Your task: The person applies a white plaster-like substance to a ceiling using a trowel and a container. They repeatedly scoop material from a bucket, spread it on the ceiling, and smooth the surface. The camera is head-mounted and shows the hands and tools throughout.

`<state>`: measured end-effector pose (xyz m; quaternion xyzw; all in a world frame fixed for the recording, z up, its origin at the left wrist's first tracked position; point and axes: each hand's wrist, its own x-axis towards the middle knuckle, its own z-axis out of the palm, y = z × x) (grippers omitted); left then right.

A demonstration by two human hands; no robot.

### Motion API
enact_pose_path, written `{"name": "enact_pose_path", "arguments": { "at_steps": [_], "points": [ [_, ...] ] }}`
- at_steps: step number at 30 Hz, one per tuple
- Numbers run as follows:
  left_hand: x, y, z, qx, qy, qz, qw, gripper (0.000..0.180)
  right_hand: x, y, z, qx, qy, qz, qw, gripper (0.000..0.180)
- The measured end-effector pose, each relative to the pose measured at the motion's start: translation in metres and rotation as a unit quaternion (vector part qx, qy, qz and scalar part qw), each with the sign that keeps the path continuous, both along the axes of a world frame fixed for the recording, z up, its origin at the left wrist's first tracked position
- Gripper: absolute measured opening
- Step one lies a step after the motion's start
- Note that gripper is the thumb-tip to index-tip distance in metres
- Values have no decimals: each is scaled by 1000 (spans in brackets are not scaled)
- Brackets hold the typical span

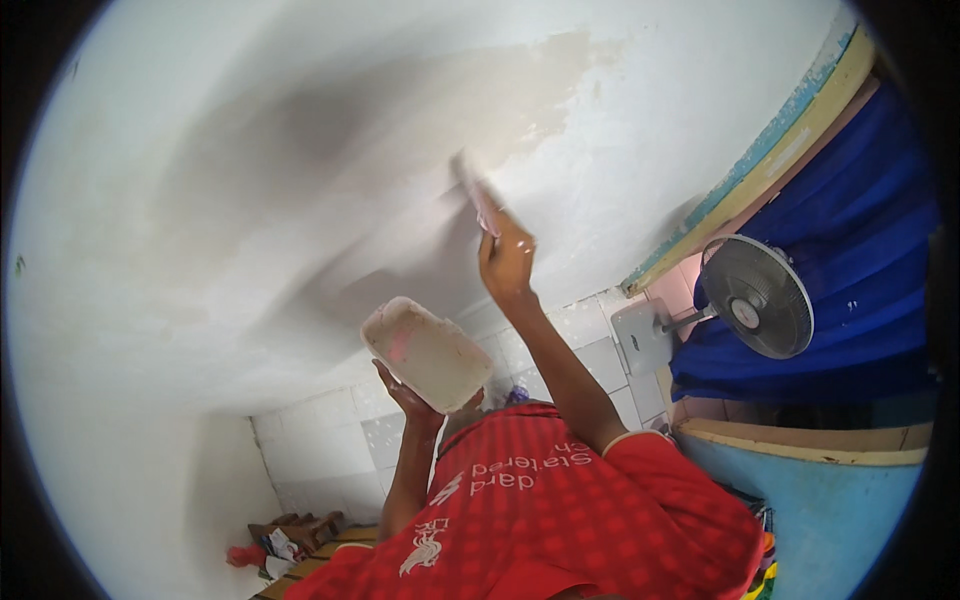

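Observation:
My left hand (pixel 408 398) grips a pale, shallow rectangular plastic tub (pixel 425 358) from its side and underside. The tub is tilted, and pinkish-white smears coat its inside. In my raised right hand (pixel 508 258) is a flat scraper (pixel 474 195), seen almost edge-on and smeared by motion. White spatters dot the back of that hand. The scraper's tip is at the white wall (pixel 640 130), below a beige-grey patch (pixel 545 85) with ragged edges; I cannot tell whether it touches. Shadows of my arm and the tub fall across the wall.
At the right, a grey fan (pixel 757 297) stands before a dark blue curtain (pixel 850 260). A yellow and light-blue edge (pixel 760 165) borders the wall. Pale tiles (pixel 590 330) run along the floor. Wooden pieces (pixel 300 530) and a red bag (pixel 245 556) lie lower left.

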<state>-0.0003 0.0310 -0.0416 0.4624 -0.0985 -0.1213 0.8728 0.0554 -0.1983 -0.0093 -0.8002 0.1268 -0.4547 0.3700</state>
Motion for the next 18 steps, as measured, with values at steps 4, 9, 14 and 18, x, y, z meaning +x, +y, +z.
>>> {"name": "enact_pose_path", "arguments": {
  "at_steps": [4,9,14,18],
  "points": [
    [1,8,-3,118,-83,24,989,63,-16,16,-46,241,105,165,951,24],
    [2,-2,3,-186,121,-53,974,60,-61,-11,-17,605,19,172,777,26],
    [2,-12,-5,-180,113,-59,975,56,-90,-40,-10,555,-56,160,814,28],
    [-1,-14,1,-167,105,-57,979,56,-85,-63,10,275,34,-11,961,24]
  ]
}}
